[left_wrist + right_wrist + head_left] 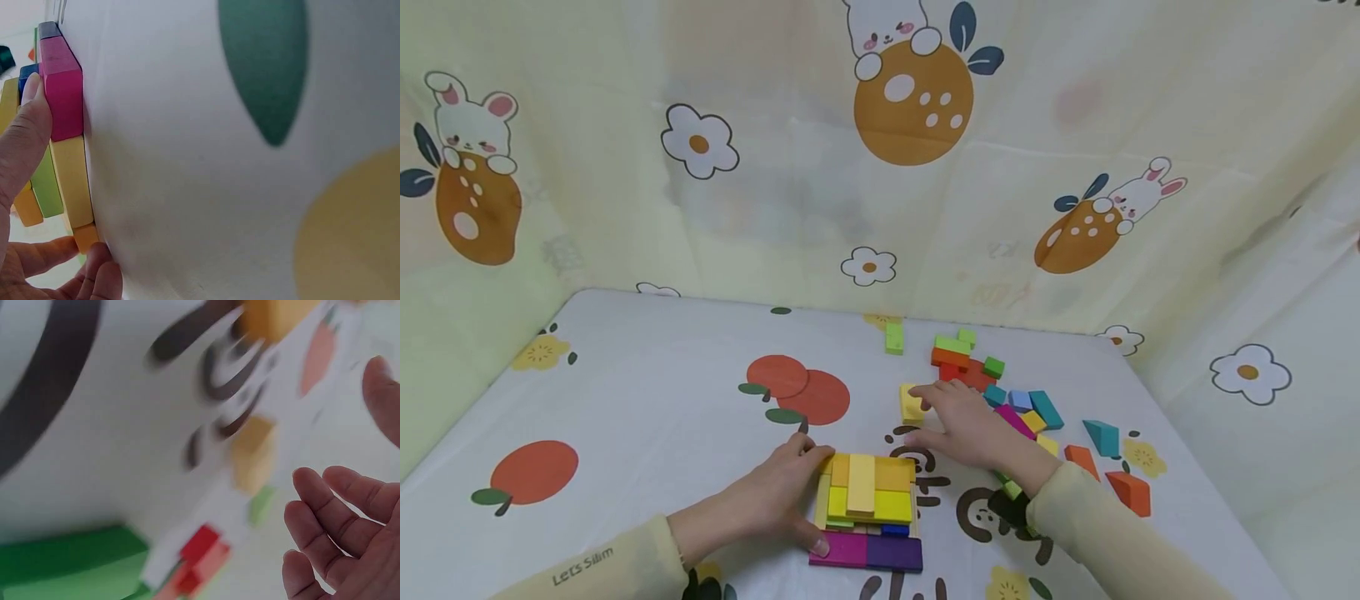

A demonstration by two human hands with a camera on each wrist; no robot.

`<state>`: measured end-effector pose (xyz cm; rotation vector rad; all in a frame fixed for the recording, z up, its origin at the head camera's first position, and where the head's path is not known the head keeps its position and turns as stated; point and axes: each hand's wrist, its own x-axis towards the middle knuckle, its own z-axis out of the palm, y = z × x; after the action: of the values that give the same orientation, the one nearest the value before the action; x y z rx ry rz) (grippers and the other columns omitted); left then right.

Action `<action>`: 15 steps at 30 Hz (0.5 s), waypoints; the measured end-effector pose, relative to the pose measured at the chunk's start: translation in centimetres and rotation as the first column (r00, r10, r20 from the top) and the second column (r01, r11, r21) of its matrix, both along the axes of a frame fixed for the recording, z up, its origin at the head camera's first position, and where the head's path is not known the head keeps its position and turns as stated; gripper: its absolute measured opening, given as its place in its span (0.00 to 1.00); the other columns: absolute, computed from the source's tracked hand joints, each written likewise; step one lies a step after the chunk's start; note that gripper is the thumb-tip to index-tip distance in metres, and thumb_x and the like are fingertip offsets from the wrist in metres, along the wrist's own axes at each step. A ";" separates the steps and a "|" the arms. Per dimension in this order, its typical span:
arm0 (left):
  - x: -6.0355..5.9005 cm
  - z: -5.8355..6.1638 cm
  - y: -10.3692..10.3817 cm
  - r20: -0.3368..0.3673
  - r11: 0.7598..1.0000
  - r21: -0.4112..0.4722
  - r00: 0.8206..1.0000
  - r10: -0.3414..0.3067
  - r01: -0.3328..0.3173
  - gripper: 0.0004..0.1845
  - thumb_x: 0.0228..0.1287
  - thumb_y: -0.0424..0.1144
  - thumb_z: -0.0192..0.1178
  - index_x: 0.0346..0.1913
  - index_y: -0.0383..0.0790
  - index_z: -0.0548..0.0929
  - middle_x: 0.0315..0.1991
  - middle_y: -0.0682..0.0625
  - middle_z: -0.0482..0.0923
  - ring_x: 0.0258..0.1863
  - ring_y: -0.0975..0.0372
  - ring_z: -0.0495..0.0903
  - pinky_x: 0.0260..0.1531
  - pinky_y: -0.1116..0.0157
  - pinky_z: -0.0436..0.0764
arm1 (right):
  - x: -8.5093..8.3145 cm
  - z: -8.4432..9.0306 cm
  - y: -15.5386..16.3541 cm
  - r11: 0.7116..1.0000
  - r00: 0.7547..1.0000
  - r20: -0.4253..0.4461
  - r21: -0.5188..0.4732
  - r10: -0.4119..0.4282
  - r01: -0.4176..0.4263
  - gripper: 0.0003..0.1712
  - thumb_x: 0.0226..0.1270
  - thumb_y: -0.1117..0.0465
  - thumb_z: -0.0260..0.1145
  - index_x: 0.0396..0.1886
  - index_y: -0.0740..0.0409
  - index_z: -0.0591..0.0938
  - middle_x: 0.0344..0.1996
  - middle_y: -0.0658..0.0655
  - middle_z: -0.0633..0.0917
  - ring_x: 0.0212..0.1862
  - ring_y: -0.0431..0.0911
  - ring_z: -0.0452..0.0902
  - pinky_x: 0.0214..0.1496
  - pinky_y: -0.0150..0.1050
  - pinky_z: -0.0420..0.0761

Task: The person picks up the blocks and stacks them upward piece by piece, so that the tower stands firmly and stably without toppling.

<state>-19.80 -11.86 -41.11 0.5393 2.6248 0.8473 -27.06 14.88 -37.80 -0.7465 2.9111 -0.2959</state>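
A low structure of wooden blocks lies in front of me, yellow and orange on top, with a magenta block and a purple block along its near side. My left hand holds its left side, thumb on the magenta block and fingers bent at the far corner by an orange block. Beyond the structure, my right hand hovers beside a loose yellow block. Its fingers are spread and relaxed, and the right wrist view shows nothing in them.
Loose blocks are scattered at the right, including a teal triangle, an orange wedge and a magenta block. Green and red blocks cluster farther back, near a lone light green block. A patterned curtain hangs behind the table.
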 end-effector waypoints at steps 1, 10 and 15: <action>0.0 0.0 0.0 0.003 1.000 0.001 1.000 0.001 -0.001 0.55 0.35 0.49 0.87 0.69 0.34 0.73 0.60 0.39 0.70 0.59 0.50 0.72 0.62 0.46 0.81 | -0.6 -0.3 0.2 1.000 1.000 0.013 0.011 -0.019 0.019 0.39 0.65 0.45 0.73 0.70 0.58 0.75 0.51 0.57 0.86 0.57 0.54 0.77 0.64 0.58 0.78; 0.0 -0.1 -0.1 0.011 1.000 0.002 1.000 -0.001 0.001 0.55 0.36 0.49 0.87 0.70 0.34 0.72 0.61 0.39 0.70 0.59 0.51 0.71 0.62 0.46 0.81 | -4.5 -2.4 0.0 0.987 0.993 0.075 0.139 -0.086 0.075 0.41 0.63 0.48 0.75 0.71 0.60 0.73 0.52 0.59 0.86 0.53 0.52 0.78 0.63 0.52 0.81; -0.1 -0.1 -0.1 0.017 1.000 -0.002 1.000 -0.002 0.002 0.55 0.36 0.49 0.87 0.70 0.34 0.72 0.62 0.38 0.70 0.59 0.50 0.71 0.62 0.45 0.81 | -4.6 -2.5 0.1 0.986 0.990 0.090 0.135 -0.112 0.099 0.38 0.60 0.48 0.78 0.66 0.60 0.78 0.49 0.58 0.86 0.50 0.51 0.78 0.60 0.49 0.83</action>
<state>-19.87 -11.92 -41.22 0.5320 2.6092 0.8441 -31.69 14.97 -40.30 -0.5436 2.8491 -0.1462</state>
